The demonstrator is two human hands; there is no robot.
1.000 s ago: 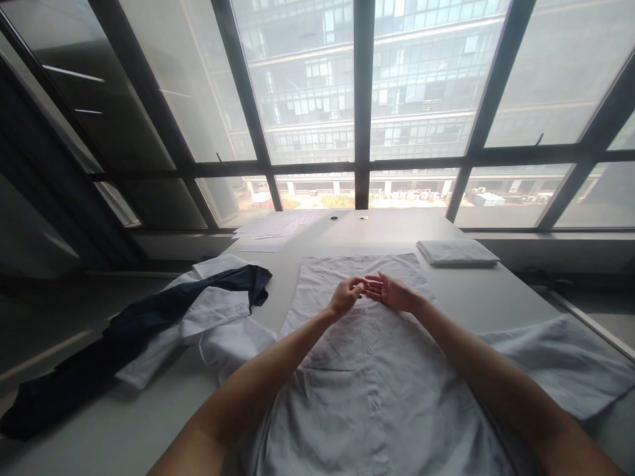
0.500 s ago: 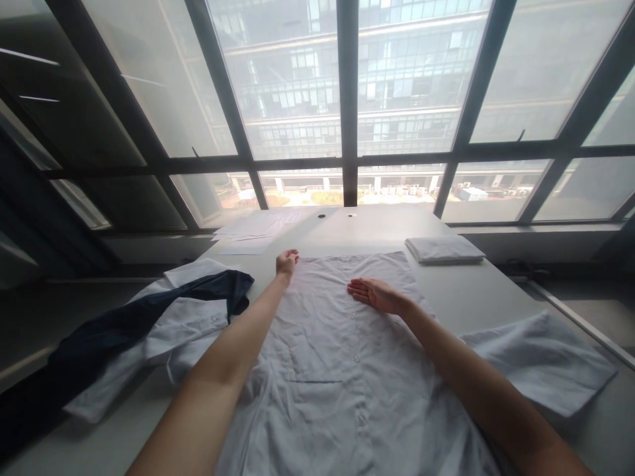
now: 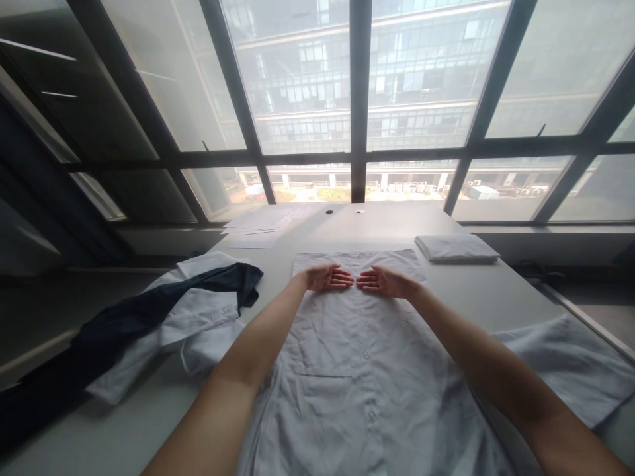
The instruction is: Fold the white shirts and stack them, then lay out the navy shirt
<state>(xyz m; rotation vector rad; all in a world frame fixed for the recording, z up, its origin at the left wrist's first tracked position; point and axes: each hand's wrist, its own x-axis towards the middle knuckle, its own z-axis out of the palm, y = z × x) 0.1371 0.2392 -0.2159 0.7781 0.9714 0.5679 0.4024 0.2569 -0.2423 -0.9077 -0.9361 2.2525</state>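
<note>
A white shirt (image 3: pixel 401 370) lies spread on the table (image 3: pixel 397 228), its buttons (image 3: pixel 366 356) running lengthwise down the middle. Over the shirt's far part, the left hand (image 3: pixel 328 277) has its fingers uncurled and palm turned upward. The right hand (image 3: pixel 384 281) mirrors it there, fingers likewise extended, the fingertips of both nearly meeting but apart. Whether either hand touches the shirt is hard to tell from this angle. Left of the shirt, a dark blue garment (image 3: pixel 119 330) lies among white clothing (image 3: pixel 203 316); right of its far edge sits a folded white cloth (image 3: pixel 456 248).
</note>
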